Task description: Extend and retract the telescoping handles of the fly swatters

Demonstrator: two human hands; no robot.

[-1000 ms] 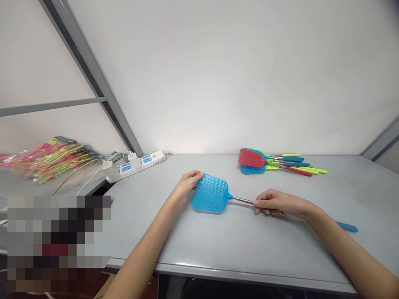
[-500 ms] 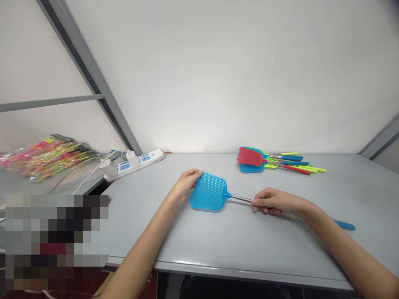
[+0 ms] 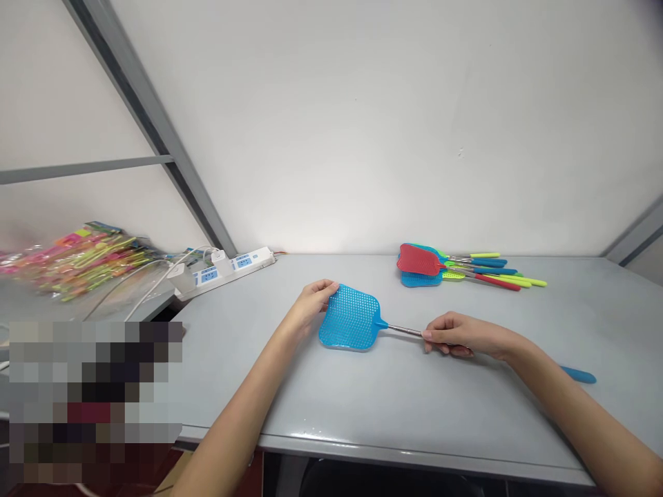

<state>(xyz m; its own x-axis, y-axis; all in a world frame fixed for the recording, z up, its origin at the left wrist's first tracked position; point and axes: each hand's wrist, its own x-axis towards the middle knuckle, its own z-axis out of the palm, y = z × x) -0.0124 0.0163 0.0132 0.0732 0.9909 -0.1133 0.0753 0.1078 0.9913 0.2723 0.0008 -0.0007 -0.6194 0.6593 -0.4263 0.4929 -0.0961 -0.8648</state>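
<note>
A blue fly swatter (image 3: 351, 319) with a perforated head and a thin metal shaft lies across the space between my hands, over the grey table. My left hand (image 3: 317, 302) pinches the far left corner of its head, thumb on top. The metal shaft is held between thumb and fingers of my right hand (image 3: 449, 334). Beyond my right forearm the swatter's blue grip (image 3: 579, 375) shows; the part between is hidden behind hand and arm. Further back, several fly swatters lie in a pile, a red fly swatter (image 3: 418, 260) on top.
On the grey table (image 3: 394, 407), a white power strip (image 3: 228, 273) with plugs and cables stands at the back left. Several colourful items in clear plastic bags (image 3: 98, 259) lie on a surface at the left. A wall (image 3: 362, 138) rises behind the table.
Both hands keep their hold on the blue fly swatter, which stays in nearly the same place. Only a slight shift of the whole view shows.
</note>
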